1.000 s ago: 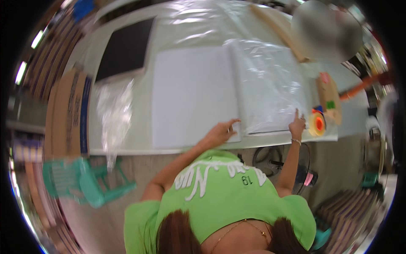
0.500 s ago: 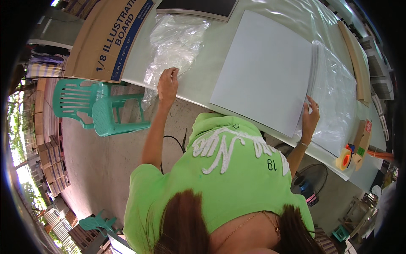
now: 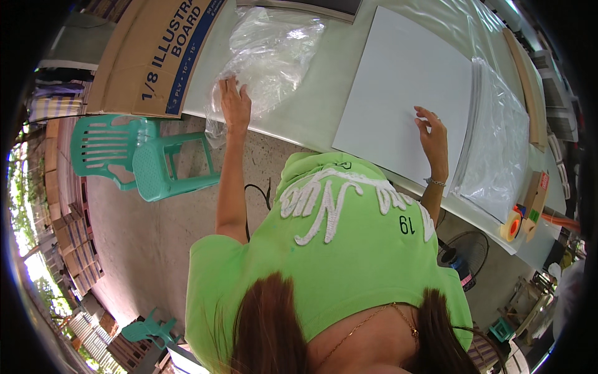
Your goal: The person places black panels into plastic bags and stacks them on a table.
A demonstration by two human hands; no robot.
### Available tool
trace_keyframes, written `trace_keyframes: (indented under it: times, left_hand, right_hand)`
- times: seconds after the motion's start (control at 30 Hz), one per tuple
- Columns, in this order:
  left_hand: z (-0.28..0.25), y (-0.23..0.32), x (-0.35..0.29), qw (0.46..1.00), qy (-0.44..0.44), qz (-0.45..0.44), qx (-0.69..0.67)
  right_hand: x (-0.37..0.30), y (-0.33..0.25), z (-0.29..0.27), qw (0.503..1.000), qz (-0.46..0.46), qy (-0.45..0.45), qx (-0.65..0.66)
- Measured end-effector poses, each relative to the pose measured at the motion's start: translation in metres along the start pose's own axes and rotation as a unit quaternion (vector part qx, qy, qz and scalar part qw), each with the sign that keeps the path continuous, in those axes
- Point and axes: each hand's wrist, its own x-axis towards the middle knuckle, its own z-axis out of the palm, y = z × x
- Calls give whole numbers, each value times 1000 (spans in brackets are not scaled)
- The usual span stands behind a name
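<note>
A pile of clear plastic sleeves (image 3: pixel 271 53) lies on the table at the left. My left hand (image 3: pixel 235 105) rests on its near edge, fingers stretched out and thumb apart. To the right is a large stack of white board (image 3: pixel 398 87), its top sheet plain. Over the near right part of that sheet hovers my right hand (image 3: pixel 432 136), fingers loosely bent and apart, holding nothing. Whether its fingertips touch the board I cannot tell. Beyond the stack's right edge lie more clear plastic sleeves (image 3: pixel 495 156).
A cardboard box (image 3: pixel 134 68) stands at the far left, with green plastic chairs (image 3: pixel 112 149) below it. Tape rolls (image 3: pixel 511 225) and a small brown box (image 3: pixel 534 199) sit at the table's right end. A dark panel (image 3: pixel 324 6) lies at the back. A fan (image 3: pixel 467 255) stands beneath.
My right hand has moved from the board stack's right edge leftward over its top sheet. My left hand has shifted slightly left, its fingers opening out on the plastic sleeves. The view has shifted a little.
</note>
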Motion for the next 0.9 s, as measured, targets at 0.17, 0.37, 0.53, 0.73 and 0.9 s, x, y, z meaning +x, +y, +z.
trace_keyframes:
  times: [0.17,0.37,0.53,0.73,0.9]
  left_hand:
    - [4,1,-27,991,-39,-103,-76]
    - [-11,23,-39,878,-275,-122,-371]
    - [-14,16,-40,806,-354,-144,-452]
    - [3,20,-41,968,-151,-182,-85]
    - [27,1,-44,995,-58,-37,67]
  right_hand:
    - [-11,15,10,1000,-1,-7,-10]
    - [-19,25,9,999,35,-20,-26]
    - [-14,22,18,999,22,-50,-6]
    - [-4,0,30,993,43,-104,-19]
    - [1,-6,34,992,23,-117,-34]
